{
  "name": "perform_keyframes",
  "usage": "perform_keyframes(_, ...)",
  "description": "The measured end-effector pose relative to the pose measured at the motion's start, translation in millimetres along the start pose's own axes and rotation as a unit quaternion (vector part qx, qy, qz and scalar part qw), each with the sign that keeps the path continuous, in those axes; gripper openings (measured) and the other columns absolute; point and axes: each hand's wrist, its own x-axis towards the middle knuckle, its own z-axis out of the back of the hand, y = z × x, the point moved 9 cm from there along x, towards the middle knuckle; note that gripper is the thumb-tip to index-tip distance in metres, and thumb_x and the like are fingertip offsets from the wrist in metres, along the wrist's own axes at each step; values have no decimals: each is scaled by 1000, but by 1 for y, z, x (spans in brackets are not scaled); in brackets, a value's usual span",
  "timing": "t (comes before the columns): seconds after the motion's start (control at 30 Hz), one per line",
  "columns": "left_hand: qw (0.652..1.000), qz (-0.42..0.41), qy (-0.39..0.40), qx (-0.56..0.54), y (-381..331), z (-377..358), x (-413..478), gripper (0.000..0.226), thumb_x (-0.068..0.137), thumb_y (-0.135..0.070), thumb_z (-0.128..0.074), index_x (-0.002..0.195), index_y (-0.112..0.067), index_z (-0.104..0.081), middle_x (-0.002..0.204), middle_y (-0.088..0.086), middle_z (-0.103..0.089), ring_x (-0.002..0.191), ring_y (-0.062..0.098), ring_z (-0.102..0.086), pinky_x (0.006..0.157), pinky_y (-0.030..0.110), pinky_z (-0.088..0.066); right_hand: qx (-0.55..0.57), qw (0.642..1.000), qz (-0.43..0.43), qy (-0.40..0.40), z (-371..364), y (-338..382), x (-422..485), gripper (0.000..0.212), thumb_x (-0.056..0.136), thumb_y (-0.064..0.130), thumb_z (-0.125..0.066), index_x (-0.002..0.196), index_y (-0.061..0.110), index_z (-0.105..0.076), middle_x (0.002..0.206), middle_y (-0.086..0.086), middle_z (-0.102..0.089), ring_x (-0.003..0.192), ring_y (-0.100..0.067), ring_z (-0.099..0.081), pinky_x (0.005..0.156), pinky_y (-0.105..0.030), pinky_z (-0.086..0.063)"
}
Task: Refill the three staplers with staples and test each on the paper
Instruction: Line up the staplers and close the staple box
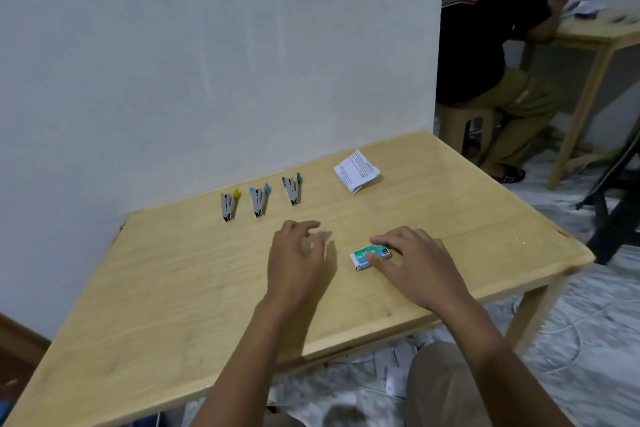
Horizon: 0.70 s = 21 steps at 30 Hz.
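Three small grey staplers lie in a row near the wall on the wooden table (485, 218): one with yellow ends (228, 204), one with blue ends (259, 202) and one with teal ends (292, 190). A folded printed paper (356, 170) lies to their right. A small green staple box (367, 256) sits near the table's middle. My right hand (419, 265) holds it, thumb on its near side and index finger along its far side. My left hand (298, 260) hovers just left of the box with loosely curled fingers and holds nothing I can make out.
A white wall runs right behind the staplers. Beyond the table's right corner a person in a black shirt (491, 28) sits on a stool at a second wooden table (595, 35). A dark stand (613, 218) rises from the floor at right, where papers lie scattered.
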Motion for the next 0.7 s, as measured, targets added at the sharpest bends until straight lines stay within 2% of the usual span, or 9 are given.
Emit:
perform_keyframes(0.1,991,37,50,115,14,-12,23,46,93,-46,-54,133,-22,-57,123,2,-53,116,21,-52,96,42,-48,0,1000,3,1,0,0,1,43,92,61,-50,128,41,-59,124,21,-57,115,-5,-48,97,-29,-34)
perform_keyframes(0.17,979,32,88,180,11,-22,33,44,93,-47,-53,128,-20,-61,118,4,-53,108,22,-54,89,40,-49,-1,1000,0,2,1,0,1,47,90,65,-49,129,41,-59,125,20,-57,115,-5,-48,98,-30,-35)
perform_keyframes(0.27,981,2,92,170,-2,-29,40,30,95,-36,-57,107,-14,-72,102,5,-54,90,20,-56,78,32,-49,-12,1000,-13,2,1,2,-1,64,80,79,-46,128,40,-59,124,20,-57,114,-6,-49,97,-31,-36)
perform_keyframes(0.37,983,-9,88,161,-6,-31,41,26,96,-23,-54,97,-7,-75,96,8,-56,84,20,-57,74,30,-48,-36,999,-18,-13,2,3,-1,71,74,84,-45,127,38,-59,122,19,-57,111,-7,-51,93,-31,-37)
perform_keyframes(0.47,985,-14,82,152,-5,-28,34,26,96,-18,-53,92,-4,-74,93,9,-56,81,19,-56,70,28,-47,-42,999,-16,-18,2,3,-1,66,77,80,-48,127,38,-59,121,19,-57,109,-8,-51,92,-31,-38)
perform_keyframes(0.53,987,-24,76,142,-5,-24,26,24,96,-17,-55,91,-5,-75,91,8,-58,79,18,-56,66,21,-44,-50,999,-11,-14,1,4,-2,65,78,79,-45,128,39,-58,121,18,-57,109,-8,-51,91,-30,-38)
perform_keyframes(0.6,988,-35,73,134,-6,-19,16,22,95,-17,-57,90,-6,-75,91,7,-59,78,15,-56,62,14,-40,-54,998,-15,-12,2,5,-2,71,76,84,-39,127,39,-58,121,17,-58,108,-9,-52,91,-32,-39)
perform_keyframes(0.7,989,-44,72,120,-6,-12,0,20,94,-17,-59,91,-9,-77,90,2,-59,78,11,-56,62,11,-39,-62,997,-41,-10,2,7,-2,83,70,93,-31,126,38,-59,123,14,-58,110,-12,-52,92,-34,-40)
